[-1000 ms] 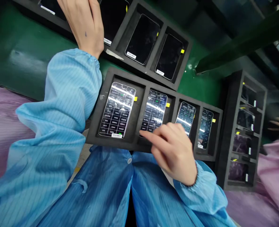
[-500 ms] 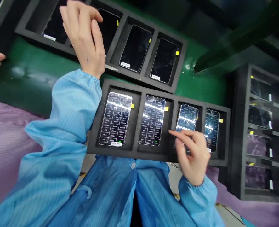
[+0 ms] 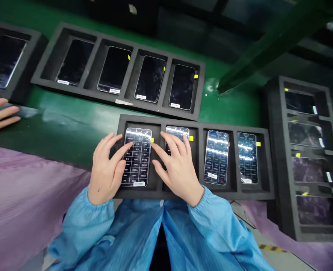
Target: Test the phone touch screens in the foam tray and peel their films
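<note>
Several lit smartphones lie face up in the compartments of a dark foam tray [image 3: 158,190] in front of me. My left hand [image 3: 106,169] is over the left edge of the leftmost smartphone [image 3: 136,162], its fingers apart and its index finger over the grid of labels on the screen. Between that smartphone and the second smartphone [image 3: 177,131] is my right hand [image 3: 179,165], fingers spread, covering much of the second screen. Neither hand grips anything. The third smartphone [image 3: 216,158] and the rightmost smartphone [image 3: 247,158] lie uncovered. Yellow tabs stick out at their sides.
Behind stands another foam tray [image 3: 84,92] of dark-screened smartphones on the green tabletop [image 3: 62,116]. Stacked trays [image 3: 289,180] rise at the right, near a green post [image 3: 256,56]. Another person's hand [image 3: 0,116] is at the left edge, below a further tray [image 3: 21,71].
My left hand has come down from the back tray to the leftmost smartphone. My right hand has moved left from the third smartphone to the second. The view has shifted.
</note>
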Demonstrator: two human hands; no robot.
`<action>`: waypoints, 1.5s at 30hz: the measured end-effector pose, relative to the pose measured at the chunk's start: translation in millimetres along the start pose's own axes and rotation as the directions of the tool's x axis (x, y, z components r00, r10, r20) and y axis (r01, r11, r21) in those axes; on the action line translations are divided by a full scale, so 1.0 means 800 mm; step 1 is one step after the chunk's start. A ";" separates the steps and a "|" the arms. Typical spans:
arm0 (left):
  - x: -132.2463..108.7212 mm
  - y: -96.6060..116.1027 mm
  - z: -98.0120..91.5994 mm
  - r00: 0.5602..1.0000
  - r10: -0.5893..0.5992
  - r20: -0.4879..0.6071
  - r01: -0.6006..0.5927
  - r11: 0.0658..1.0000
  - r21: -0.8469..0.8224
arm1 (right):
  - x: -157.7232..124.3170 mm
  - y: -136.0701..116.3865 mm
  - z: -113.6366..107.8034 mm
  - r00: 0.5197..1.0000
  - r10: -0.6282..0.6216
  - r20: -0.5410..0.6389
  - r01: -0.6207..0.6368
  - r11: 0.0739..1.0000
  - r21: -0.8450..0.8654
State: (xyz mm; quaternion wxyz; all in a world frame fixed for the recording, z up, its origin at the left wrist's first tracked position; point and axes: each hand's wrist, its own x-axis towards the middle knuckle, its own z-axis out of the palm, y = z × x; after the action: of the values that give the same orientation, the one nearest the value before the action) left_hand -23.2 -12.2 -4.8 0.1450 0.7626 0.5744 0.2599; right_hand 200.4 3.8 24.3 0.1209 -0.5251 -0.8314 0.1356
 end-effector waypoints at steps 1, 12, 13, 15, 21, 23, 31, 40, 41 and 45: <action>-0.004 -0.001 0.002 1.000 0.003 -0.001 -0.003 1.000 0.022 | 0.003 -0.002 -0.002 1.000 -0.008 0.009 0.008 1.000 -0.002; -0.001 0.001 0.006 0.992 0.034 0.121 -0.052 0.987 0.150 | -0.035 0.044 -0.045 0.958 0.160 -0.238 -0.162 0.987 0.010; -0.002 0.001 0.006 0.995 0.022 0.094 -0.034 0.990 0.136 | -0.039 0.051 -0.044 0.957 0.172 -0.234 -0.178 0.984 -0.004; -0.004 0.003 0.006 0.999 -0.001 0.049 -0.004 0.994 0.109 | -0.042 0.060 -0.037 0.971 0.160 -0.180 -0.170 0.985 -0.039; -0.018 0.011 0.007 1.000 -0.019 0.002 0.019 0.996 0.093 | -0.034 0.061 -0.020 0.995 0.087 -0.043 -0.090 0.992 -0.086; -0.021 0.014 0.006 0.999 -0.034 0.008 0.033 0.995 0.093 | -0.036 0.061 -0.022 0.995 0.085 -0.049 -0.089 0.992 -0.085; -0.003 0.025 -0.001 0.998 0.005 0.057 -0.011 0.995 0.100 | -0.066 0.084 -0.035 0.953 0.193 -0.233 -0.209 0.977 -0.047; 0.043 0.016 0.013 0.975 0.154 0.163 -0.169 0.982 0.086 | -0.054 0.096 -0.027 0.974 0.175 -0.142 -0.189 0.977 -0.094; 0.052 0.013 0.015 0.964 0.185 0.189 -0.201 0.977 0.069 | -0.050 0.096 -0.026 0.978 0.171 -0.123 -0.184 0.978 -0.100; 0.083 0.002 0.025 0.913 0.294 0.281 -0.304 0.953 -0.009 | -0.039 0.096 -0.021 0.979 0.181 -0.089 -0.189 0.978 -0.089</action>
State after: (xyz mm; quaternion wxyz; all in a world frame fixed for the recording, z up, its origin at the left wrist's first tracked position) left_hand 3.3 51.8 -5.1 0.1700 0.8727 0.4293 0.1588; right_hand 283.4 8.6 11.0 0.1153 -0.6105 -0.7790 0.0845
